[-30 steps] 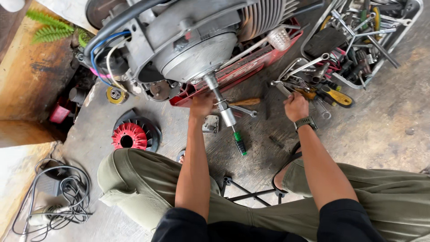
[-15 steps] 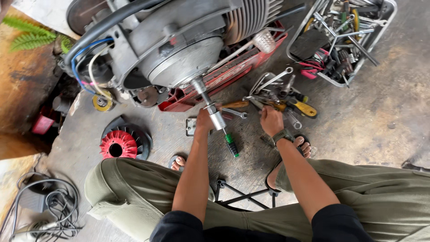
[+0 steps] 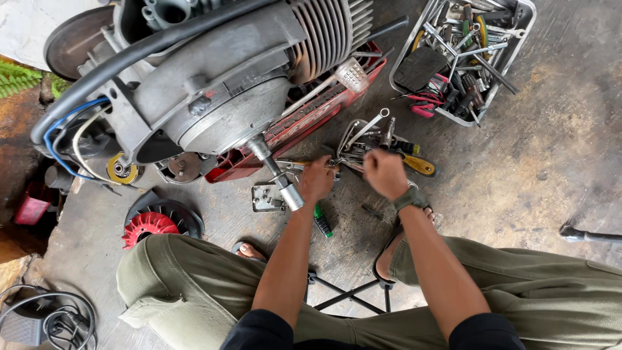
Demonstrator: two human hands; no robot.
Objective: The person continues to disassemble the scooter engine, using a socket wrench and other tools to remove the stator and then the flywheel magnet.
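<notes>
A grey engine [image 3: 214, 97] with cooling fins lies on a red stand [image 3: 304, 123]. A steel socket tool [image 3: 278, 178] sticks out of the hub of its round cover. My left hand [image 3: 316, 180] is curled just right of that tool's end, its fingertips at a bunch of spanners [image 3: 363, 133] on the floor. My right hand [image 3: 385, 174] is a fist over the same bunch; what it grips is hidden. A green-handled screwdriver [image 3: 322, 222] lies below my left hand.
A metal tray [image 3: 518, 39] full of tools stands at the top right. A yellow-handled tool [image 3: 418, 165] lies by the spanners. A red fan wheel [image 3: 149, 227] and coiled cables [image 3: 45, 317] sit at the left. A folding stool frame [image 3: 353, 291] is between my legs.
The view has shifted and closed in. My left hand has slid off the socket tool's shaft towards the spanners. My right hand stays at the spanner bunch.
</notes>
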